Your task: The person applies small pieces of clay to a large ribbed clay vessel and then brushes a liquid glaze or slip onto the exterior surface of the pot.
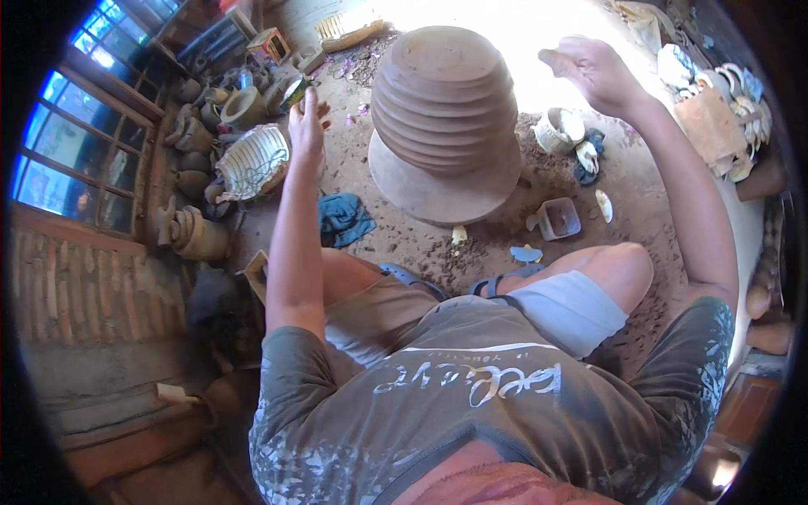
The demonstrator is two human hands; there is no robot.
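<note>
In front of me a large ribbed clay pot (444,105) stands on a round turntable (446,198). Its top looks flat and round, and ridges circle its wall. My left hand (310,126) is raised to the left of the pot, apart from it, with fingers extended and nothing in them. On the other side my right hand (589,74) is lifted in the air, also away from the clay. Its fingers point toward the pot, slightly blurred, and I see nothing held. A blue-green cloth (345,220) lies on the ground between my left forearm and the turntable.
A clear plastic tub (560,219) sits right of the turntable, near a blue shard-like piece (526,254). A whitish round container (560,130) stands farther right. At left are a ribbed basket (252,162) and several clay pots (198,231) by the window. Clay crumbs litter the ground.
</note>
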